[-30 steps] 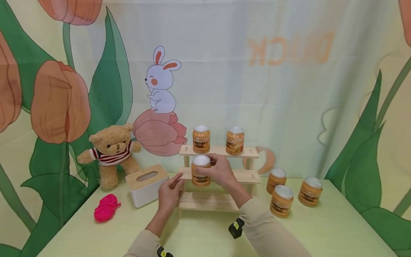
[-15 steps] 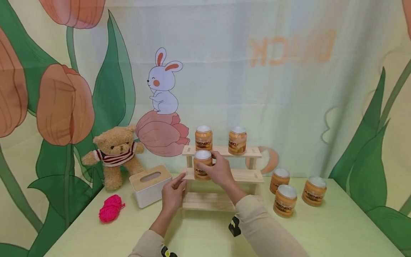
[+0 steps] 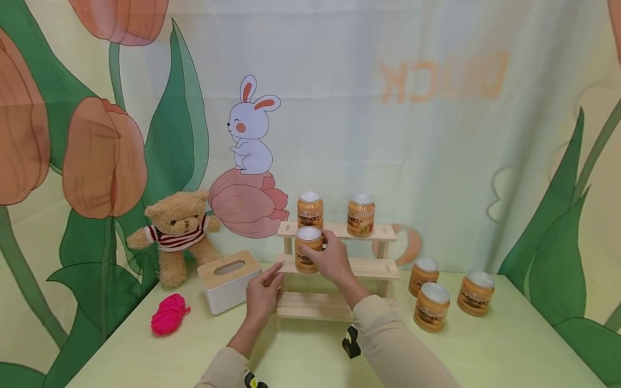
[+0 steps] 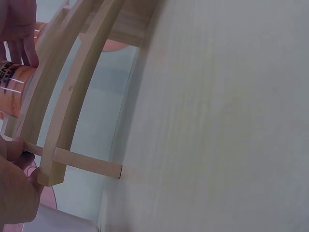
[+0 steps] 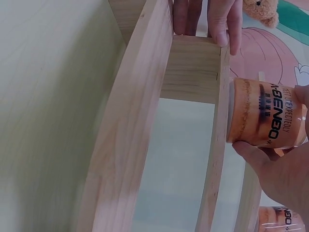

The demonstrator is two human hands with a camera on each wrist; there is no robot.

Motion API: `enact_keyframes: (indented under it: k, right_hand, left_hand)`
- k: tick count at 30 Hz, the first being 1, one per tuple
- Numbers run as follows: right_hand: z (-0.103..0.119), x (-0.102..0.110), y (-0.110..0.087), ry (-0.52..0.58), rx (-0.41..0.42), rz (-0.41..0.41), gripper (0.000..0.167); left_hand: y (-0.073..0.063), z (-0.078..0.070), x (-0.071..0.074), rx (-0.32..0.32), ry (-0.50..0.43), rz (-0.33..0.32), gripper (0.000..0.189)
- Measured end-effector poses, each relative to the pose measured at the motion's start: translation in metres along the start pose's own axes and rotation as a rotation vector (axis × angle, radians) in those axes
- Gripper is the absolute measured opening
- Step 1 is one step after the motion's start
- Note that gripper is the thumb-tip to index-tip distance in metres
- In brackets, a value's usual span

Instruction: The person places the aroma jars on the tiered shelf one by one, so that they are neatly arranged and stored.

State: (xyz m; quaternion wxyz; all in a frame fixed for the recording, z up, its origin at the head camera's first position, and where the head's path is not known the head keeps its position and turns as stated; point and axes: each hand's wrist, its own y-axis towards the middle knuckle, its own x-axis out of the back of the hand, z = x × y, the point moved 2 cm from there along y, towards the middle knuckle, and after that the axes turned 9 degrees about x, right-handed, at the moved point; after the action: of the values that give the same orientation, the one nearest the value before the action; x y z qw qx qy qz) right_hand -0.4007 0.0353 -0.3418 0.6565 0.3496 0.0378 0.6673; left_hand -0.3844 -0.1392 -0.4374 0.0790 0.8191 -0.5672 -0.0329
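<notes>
My right hand [image 3: 333, 257] grips an orange-labelled jar [image 3: 306, 263] with a white lid at the left end of the middle tier of a wooden three-tier display shelf [image 3: 368, 267]. In the right wrist view this jar [image 5: 263, 112] stands upright on the tier, its base at the board. My left hand [image 3: 262, 293] holds the left end of that shelf; the left wrist view has its fingers [image 4: 19, 150] at the wooden end. Two like jars stand on the top tier, one left [image 3: 310, 207] and one right [image 3: 361, 216].
To the right on the table are three more jars: a front one [image 3: 432, 308], a back one [image 3: 423, 277] and a right one [image 3: 476, 293]. At left are a tissue box [image 3: 228, 293], pink yarn [image 3: 170, 315] and a teddy bear [image 3: 177, 231]. A printed curtain [image 3: 339, 134] hangs behind.
My right hand has raised the jar slightly and moved it back onto the middle tier. My left hand keeps its place at the shelf's left end. The head view has shifted a little.
</notes>
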Motion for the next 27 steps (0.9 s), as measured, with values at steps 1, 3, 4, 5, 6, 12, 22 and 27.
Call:
enact_keyframes:
  k: [1,3,4,5,6,12,22,27]
  right_hand:
    - [-0.001,0.000,0.000,-0.001,-0.001,0.002,0.065]
    - [-0.003,-0.001,0.000,0.000,-0.005,0.008,0.065]
    - [-0.003,-0.001,-0.001,0.002,-0.006,0.012,0.065]
    - [-0.003,-0.001,-0.001,0.005,-0.007,0.015,0.065]
    - [-0.003,-0.001,-0.001,0.008,-0.006,0.019,0.066]
    - [-0.007,0.002,-0.005,0.027,-0.023,-0.013,0.071]
    - [-0.018,0.018,-0.021,0.051,-0.069,-0.113,0.074]
    - [-0.018,0.029,-0.032,0.080,-0.031,-0.095,0.063]
  left_hand:
    - [-0.001,0.001,0.000,0.001,0.005,-0.003,0.027]
    - [-0.001,0.002,0.000,0.001,0.011,-0.007,0.027]
    - [-0.001,0.003,0.000,0.000,0.015,-0.006,0.028]
    - [-0.002,0.003,0.000,-0.001,0.019,-0.004,0.028]
    - [-0.001,0.003,0.000,-0.002,0.017,-0.002,0.028]
    - [0.001,0.003,-0.001,-0.015,-0.005,0.003,0.028]
    - [0.000,0.001,-0.002,-0.011,0.004,0.004,0.028]
    - [0.001,0.001,0.000,-0.011,0.012,0.003,0.027]
